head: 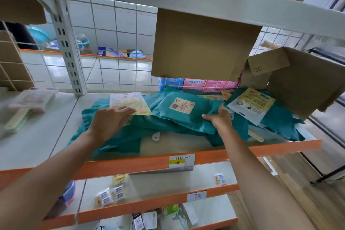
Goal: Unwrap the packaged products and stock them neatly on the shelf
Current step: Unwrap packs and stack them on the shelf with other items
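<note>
So the teal parcel [186, 115] sits on top of the pile in the middle of the shelf [173, 145], label up and tilted a bit toward the back. The right hand [221, 120] has it by the near right corner, thumb lying over the top edge. The other fingers are tucked behind, so it looks like a pinch, but I can't see them fully. The left hand [110, 121] lies flat-ish, fingers fairly straight and close together, tips pressing the lower edge of a yellow packet [129, 103] that overlaps the parcel's left side.

Under both are crumpled teal wrappers [119, 140], spreading left and right. Another packet [251, 105] lies on the right part of the heap.

There's a bare strip of shelf between the pile and the orange lip [261, 148], plus more bare shelf to the left, out to a stack [31, 102] of flat packs.

Headroom is tight: a cardboard flap [203, 46] hangs low just behind the parcel, and an open box [302, 82] crowds the right end. A wire grid [112, 24] closes the back.
</note>
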Demonstrator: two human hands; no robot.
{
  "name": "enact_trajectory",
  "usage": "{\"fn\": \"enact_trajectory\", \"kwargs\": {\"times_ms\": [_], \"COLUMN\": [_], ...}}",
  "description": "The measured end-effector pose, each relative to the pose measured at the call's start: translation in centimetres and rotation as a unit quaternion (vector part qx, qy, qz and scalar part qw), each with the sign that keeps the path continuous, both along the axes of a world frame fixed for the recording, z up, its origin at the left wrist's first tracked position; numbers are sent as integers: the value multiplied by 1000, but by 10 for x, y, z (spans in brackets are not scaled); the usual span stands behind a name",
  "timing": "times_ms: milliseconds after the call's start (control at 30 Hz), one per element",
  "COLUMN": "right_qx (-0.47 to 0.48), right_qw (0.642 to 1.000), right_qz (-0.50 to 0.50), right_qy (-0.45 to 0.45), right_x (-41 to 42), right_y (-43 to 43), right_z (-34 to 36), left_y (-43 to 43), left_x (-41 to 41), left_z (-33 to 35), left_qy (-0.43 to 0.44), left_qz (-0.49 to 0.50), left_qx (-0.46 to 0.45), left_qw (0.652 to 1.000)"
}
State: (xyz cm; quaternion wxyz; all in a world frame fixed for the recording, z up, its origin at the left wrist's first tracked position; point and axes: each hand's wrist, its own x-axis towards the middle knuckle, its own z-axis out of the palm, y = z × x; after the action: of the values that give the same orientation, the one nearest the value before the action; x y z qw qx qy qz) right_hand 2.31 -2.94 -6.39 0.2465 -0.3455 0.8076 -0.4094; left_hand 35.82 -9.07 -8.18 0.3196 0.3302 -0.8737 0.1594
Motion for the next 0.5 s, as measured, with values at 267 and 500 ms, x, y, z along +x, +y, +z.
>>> {"fn": "enact_trajectory", "kwargs": {"times_ms": [267, 500], "right_qx": [-64, -90], "right_qw": [995, 982], "right_qz": [25, 35], "right_qy": [71, 164], "right_x": [19, 42], "right_y": [13, 41], "right_z": [24, 67], "left_y": [6, 13], "left_x": [24, 50], "left_z": [24, 56], "left_qy": [25, 25], "left_qz": [56, 65], "left_qx": [-5, -33], "left_qw": [998, 997]}}
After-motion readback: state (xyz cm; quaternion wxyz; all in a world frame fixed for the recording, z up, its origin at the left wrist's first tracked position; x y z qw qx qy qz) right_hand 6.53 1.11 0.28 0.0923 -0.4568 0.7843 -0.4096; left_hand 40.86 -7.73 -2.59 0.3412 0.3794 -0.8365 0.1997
